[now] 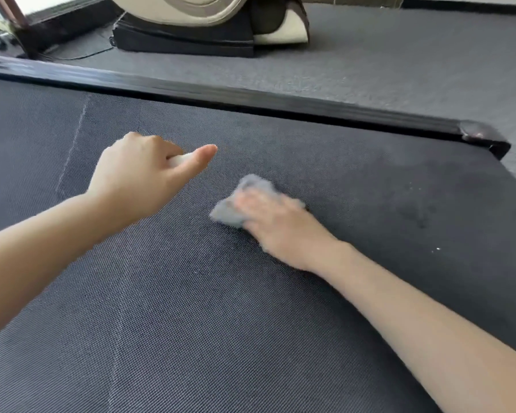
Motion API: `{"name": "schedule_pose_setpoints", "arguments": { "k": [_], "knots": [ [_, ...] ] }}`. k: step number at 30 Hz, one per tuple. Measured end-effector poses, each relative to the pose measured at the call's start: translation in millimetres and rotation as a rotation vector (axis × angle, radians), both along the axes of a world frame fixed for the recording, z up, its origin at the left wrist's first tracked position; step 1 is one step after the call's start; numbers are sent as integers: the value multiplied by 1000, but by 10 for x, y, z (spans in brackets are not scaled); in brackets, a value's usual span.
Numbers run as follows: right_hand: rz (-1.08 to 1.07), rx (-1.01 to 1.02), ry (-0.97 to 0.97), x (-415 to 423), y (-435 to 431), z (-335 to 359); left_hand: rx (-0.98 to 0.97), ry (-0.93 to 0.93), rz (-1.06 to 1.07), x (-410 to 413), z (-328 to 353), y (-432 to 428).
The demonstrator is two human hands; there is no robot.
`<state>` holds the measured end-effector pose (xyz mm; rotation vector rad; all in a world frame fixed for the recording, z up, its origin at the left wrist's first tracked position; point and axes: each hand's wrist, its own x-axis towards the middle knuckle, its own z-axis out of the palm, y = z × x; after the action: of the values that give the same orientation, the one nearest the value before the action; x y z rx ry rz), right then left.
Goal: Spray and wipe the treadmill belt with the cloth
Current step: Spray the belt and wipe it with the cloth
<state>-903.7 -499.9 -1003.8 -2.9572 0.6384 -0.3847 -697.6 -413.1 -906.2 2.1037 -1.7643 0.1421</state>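
The dark woven treadmill belt fills most of the view. My right hand presses a crumpled grey cloth flat on the belt near its middle; hand and cloth are blurred by motion. My left hand hovers above the belt to the left, fingers curled around a small white object, thumb pointing right; most of that object is hidden in the fist. A darker damp patch with a few white specks lies on the belt to the right of the cloth.
The treadmill's black side rail runs along the far edge and ends in a corner cap. Beyond it is grey carpet, a beige and black massage chair base and a cable on the floor at far left.
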Motion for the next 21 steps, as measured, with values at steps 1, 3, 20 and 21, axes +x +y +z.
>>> {"name": "schedule_pose_setpoints", "arguments": {
  "k": [1,3,20,21],
  "knots": [
    [-122,-31,32,-227,-225,-15,5,1,-4,-25,-8,13],
    [-361,-39,56,-726,-582,0,21,-5,-18,-92,-19,57],
    [322,181,-27,-561,1229,67,105,-26,-20,-383,-77,832],
    [365,178,-6,-661,1342,37,95,-26,-20,-391,-90,862]
  ]
}}
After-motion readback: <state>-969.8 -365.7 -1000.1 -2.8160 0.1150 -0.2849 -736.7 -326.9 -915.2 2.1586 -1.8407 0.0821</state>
